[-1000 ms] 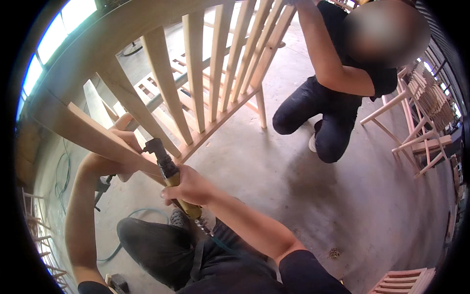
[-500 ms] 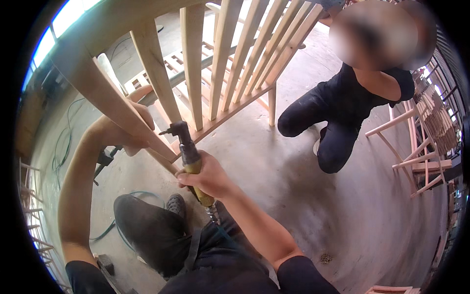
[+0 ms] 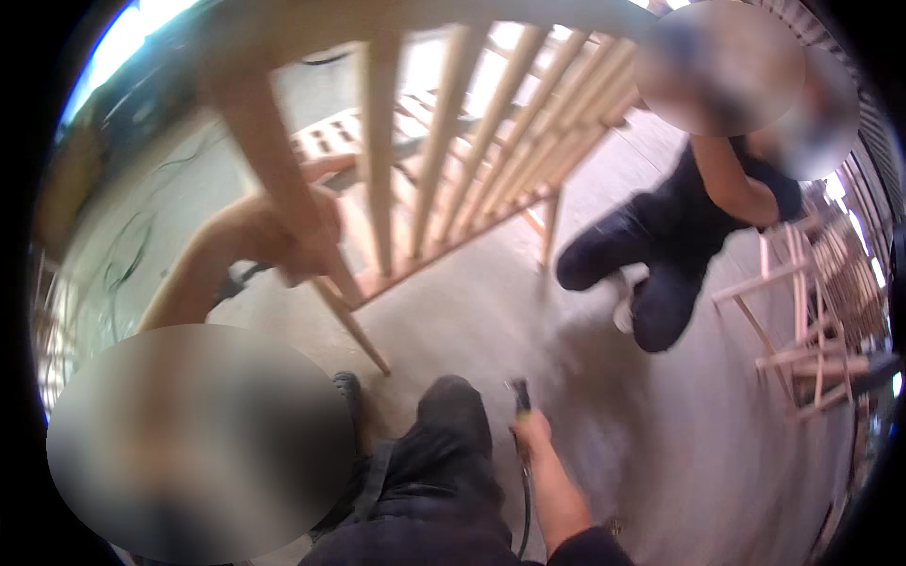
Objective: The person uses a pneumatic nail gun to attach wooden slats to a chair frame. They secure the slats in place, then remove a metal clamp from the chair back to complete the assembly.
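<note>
A slatted wooden bench [image 3: 396, 274] of pale wood stands tilted across the upper middle, its backrest slats closest to me. My left hand [image 3: 307, 247] is closed around the end post of its backrest, low down near the seat rail; part of the hand is hidden behind the wood. My right hand [image 3: 533, 431] grips an angle-head air screwdriver [image 3: 521, 396], held low to the right of my knee and apart from the bench. A hose [image 3: 527, 500] hangs down from the tool. Motion blurs the picture.
Beyond the bench's right end, a person in dark clothes [image 3: 651, 236] crouches with arms raised. Wooden chair frames [image 3: 797, 321] stand at the far right. A thin hose [image 3: 127, 259] lies on the concrete floor at left. A blurred patch covers the lower left.
My right hand has carried the air screwdriver away from the bench post, down and to the right. My left hand remains on the post. The view has shifted, and my knees have moved.
</note>
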A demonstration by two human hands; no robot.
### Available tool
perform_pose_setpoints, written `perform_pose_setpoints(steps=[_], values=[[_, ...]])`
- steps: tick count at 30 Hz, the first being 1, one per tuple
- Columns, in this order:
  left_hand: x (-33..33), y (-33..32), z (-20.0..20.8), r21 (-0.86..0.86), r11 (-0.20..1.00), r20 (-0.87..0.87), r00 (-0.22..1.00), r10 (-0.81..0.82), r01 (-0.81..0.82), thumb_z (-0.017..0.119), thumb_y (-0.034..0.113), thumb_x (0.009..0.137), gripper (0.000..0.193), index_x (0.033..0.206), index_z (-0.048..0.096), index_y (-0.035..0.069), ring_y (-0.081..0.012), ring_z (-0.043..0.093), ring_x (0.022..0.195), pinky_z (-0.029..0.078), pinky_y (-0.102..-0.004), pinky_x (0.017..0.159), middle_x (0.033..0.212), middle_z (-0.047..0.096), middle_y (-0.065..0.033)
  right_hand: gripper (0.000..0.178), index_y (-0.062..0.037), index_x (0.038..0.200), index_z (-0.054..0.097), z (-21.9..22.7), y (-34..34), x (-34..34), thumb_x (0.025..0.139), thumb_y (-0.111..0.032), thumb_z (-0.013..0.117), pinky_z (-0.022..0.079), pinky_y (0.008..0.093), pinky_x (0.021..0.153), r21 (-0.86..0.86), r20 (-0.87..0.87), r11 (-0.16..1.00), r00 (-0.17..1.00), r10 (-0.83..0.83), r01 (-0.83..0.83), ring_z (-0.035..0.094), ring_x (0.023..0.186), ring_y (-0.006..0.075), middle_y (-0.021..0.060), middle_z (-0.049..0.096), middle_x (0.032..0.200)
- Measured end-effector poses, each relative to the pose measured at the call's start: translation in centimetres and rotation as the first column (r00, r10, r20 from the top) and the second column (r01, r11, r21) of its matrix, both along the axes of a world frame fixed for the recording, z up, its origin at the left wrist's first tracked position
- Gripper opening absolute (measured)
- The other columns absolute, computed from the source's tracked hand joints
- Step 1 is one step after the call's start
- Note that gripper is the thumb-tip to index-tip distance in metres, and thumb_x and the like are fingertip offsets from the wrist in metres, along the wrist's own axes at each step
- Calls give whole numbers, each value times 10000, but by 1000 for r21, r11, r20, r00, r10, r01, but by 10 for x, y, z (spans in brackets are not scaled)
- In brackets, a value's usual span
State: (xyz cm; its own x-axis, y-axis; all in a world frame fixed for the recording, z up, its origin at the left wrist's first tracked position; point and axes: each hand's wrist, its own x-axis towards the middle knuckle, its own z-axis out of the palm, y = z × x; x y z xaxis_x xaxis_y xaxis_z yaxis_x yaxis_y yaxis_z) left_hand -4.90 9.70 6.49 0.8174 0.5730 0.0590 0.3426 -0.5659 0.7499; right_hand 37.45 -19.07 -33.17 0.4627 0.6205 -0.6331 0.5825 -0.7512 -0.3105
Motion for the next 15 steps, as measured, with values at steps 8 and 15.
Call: perform_pose_setpoints(steps=[8, 15], values=[[7, -7, 8, 230, 959, -80, 978, 190, -168, 997, 249, 592, 783, 1263, 611, 128, -293, 575, 1240, 493, -436, 1021, 1329, 600, -161, 400, 17, 1031, 690, -116, -139, -11, 734, -238, 774, 538, 451, 857, 41, 22, 998, 998, -52, 51, 722, 969, 336, 212, 734, 989], [21, -51, 24, 404, 818, -156, 851, 502, -409, 898, 346, 632, 668, 1214, 633, 155, -303, 685, 990, 532, -395, 866, 1033, 715, -85, 569, -10, 1134, 631, -122, -147, -18, 716, -348, 817, 524, 505, 931, 81, 23, 996, 999, -38, 36, 668, 1085, 447, 266, 695, 1112]])
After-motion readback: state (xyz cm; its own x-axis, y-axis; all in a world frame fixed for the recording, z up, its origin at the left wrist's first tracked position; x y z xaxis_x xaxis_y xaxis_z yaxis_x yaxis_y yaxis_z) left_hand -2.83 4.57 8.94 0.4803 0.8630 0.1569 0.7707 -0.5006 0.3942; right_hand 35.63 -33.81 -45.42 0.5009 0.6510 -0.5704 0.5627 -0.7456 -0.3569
